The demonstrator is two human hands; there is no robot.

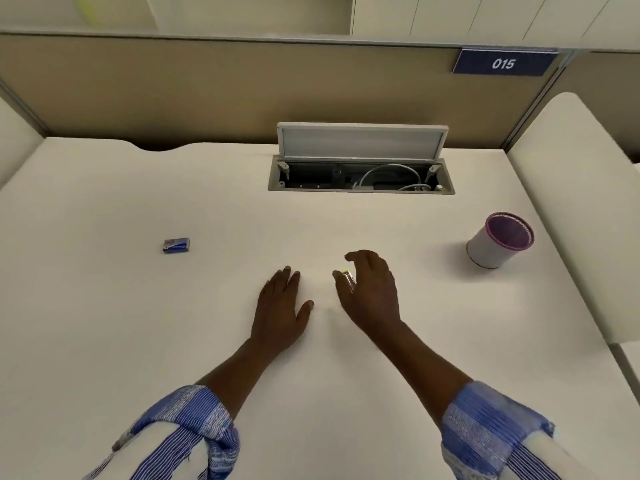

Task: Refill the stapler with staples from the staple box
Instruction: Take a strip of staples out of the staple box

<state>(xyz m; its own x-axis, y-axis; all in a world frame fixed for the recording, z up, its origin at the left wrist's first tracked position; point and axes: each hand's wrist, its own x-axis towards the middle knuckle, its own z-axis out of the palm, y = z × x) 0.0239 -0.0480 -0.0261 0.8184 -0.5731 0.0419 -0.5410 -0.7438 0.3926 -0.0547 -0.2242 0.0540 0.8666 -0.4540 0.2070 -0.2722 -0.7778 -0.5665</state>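
Observation:
A small blue staple box lies closed on the white desk, far to the left of both hands. The stapler, small with a yellow-green and metal tip, sits under my right hand; only its front end shows between the thumb and fingers. My right hand is curled over it, fingers arched, and whether it grips the stapler is unclear. My left hand rests flat on the desk, palm down, fingers together, holding nothing, a short gap left of the stapler.
A white cup with a purple mesh rim stands at the right. An open cable hatch with its lid raised sits at the desk's back. A tan partition with a "015" sign closes the far side. A padded divider runs along the right.

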